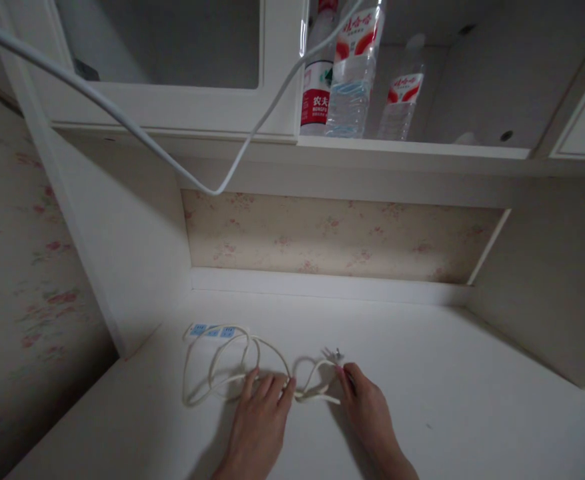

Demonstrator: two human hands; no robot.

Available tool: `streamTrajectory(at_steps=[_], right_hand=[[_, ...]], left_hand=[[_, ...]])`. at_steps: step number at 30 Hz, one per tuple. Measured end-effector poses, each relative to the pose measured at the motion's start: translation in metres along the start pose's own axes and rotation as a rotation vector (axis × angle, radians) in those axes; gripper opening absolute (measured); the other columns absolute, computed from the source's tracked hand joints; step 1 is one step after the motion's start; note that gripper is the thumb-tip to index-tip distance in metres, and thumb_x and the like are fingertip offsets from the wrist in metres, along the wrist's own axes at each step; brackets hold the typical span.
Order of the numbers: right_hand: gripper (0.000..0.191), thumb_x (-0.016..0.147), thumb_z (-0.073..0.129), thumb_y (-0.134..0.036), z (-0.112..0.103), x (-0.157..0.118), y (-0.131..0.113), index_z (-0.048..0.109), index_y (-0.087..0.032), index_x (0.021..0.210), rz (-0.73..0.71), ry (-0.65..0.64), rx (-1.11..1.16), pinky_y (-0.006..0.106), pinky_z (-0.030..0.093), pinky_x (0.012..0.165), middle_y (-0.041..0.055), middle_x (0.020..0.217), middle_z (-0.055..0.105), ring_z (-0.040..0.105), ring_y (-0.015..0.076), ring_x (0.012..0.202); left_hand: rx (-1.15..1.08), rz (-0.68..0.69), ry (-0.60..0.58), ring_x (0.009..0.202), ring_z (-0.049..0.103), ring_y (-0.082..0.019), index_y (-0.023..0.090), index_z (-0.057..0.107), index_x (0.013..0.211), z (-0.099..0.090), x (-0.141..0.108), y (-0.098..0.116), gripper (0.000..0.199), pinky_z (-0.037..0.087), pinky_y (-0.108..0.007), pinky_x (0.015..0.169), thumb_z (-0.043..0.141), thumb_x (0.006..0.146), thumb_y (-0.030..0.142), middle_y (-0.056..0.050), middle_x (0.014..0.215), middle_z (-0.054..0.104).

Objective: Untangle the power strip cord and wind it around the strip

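Observation:
A white power cord [213, 365] lies in loose loops on the white desktop, running across to a metal-pronged plug [339, 355]. My left hand [265, 413] is palm down over the right part of the loops, with fingers bent onto the cord; what lies under the palm is hidden. To its right, my right hand [367, 407] pinches the cord close to the plug between thumb and forefinger. A power strip [213, 331] with blue socket faces sits behind the loops, partly crossed by them.
Overhead, a cabinet shelf [412, 148] holds several plastic bottles [355, 73]. A thick white cable [217, 192] hangs in front of the cabinet, across the upper left. Side panels [142, 227] and a flower-patterned wall [342, 233] enclose the desktop [422, 373].

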State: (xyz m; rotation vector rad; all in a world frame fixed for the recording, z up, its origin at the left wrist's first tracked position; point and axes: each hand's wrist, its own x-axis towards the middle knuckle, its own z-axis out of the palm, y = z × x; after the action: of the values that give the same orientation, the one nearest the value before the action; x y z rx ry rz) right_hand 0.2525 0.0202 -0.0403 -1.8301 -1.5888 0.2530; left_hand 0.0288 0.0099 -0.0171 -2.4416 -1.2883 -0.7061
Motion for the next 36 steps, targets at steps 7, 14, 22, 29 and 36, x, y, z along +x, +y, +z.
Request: streamTrajectory(at_steps=[7,14,22,29,36], right_hand=[[0.046,0.088,0.031,-0.062,-0.006,0.005,0.005,0.058,-0.025,0.086,0.103,0.075,0.105,0.027,0.041,0.058,0.0059,0.071,0.070,0.063,0.0216,0.062],[0.046,0.087,0.035,-0.062,-0.005,0.010,0.014,0.060,-0.024,0.088,0.189,0.101,0.157,0.027,0.042,0.059,0.0050,0.075,0.070,0.063,0.0206,0.065],[0.046,0.090,0.033,-0.060,0.002,0.001,0.000,0.058,-0.021,0.083,-0.035,-0.053,0.214,0.024,0.040,0.057,0.0029,0.067,0.065,0.057,0.0169,0.059],[0.045,0.096,0.027,-0.049,0.012,-0.009,-0.010,0.063,-0.023,0.087,-0.254,-0.141,-0.023,0.025,0.038,0.062,0.0042,0.069,0.068,0.061,0.0187,0.065],[0.038,0.099,0.027,-0.036,0.014,-0.009,-0.013,0.062,-0.023,0.090,-0.230,-0.071,-0.240,0.027,0.035,0.061,0.0046,0.071,0.069,0.064,0.0207,0.065]], left_hand=[[-0.031,-0.149,-0.003,0.072,0.061,-0.016,0.025,0.063,0.082,-0.009,-0.003,-0.006,0.018,0.042,-0.029,0.067,0.049,0.089,0.017,-0.001,0.079,0.064],[-0.339,-0.320,0.258,0.062,0.064,-0.015,0.023,0.058,0.085,-0.006,-0.009,-0.018,0.025,0.045,-0.023,0.056,0.035,0.096,0.026,-0.002,0.072,0.066],[-0.724,-0.719,0.281,0.069,0.064,-0.019,0.021,0.059,0.082,-0.008,-0.004,-0.020,0.036,0.051,-0.027,0.065,0.038,0.091,0.048,-0.005,0.073,0.067],[-0.944,-0.917,0.356,0.082,0.063,-0.022,0.018,0.060,0.086,-0.008,-0.002,-0.024,0.051,0.050,-0.032,0.077,0.038,0.085,0.064,-0.007,0.079,0.066],[-1.052,-0.933,0.482,0.068,0.059,-0.018,0.018,0.062,0.080,-0.011,-0.004,-0.014,0.051,0.050,-0.027,0.066,0.050,0.077,0.067,-0.003,0.067,0.061]])
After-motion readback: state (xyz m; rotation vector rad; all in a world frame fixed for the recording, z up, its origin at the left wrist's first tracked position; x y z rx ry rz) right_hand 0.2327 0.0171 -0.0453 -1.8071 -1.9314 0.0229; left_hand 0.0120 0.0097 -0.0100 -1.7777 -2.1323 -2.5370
